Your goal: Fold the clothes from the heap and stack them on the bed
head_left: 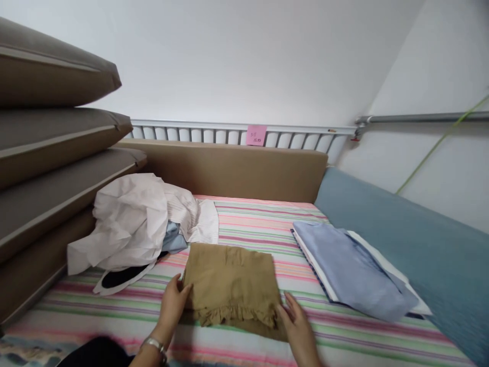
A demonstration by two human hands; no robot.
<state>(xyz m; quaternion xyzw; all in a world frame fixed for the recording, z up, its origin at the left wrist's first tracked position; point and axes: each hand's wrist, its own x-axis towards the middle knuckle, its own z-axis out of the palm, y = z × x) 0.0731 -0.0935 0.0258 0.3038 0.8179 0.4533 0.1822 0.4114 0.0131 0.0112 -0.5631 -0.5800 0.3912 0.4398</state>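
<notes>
A folded olive-brown garment with a ruffled trim (233,278) lies flat on the striped bed sheet in front of me. My left hand (173,302) is at its left side, thumb against the edge and fingers apart from the thumb. Over at the lower right corner, my right hand (297,321) touches the cloth with its thumb, its fingers spread. Neither hand visibly grips the fabric. A bracelet (156,345) circles my left wrist. Part of the garment's lower layer shows below the ruffle.
White crumpled clothes (130,219) lie at the left, with a light blue piece (173,238) underneath. Folded shirts (351,270) are stacked at the right. Thick cushions (57,127) rise on the left; a brown panel (237,171) and a radiator (208,135) stand behind.
</notes>
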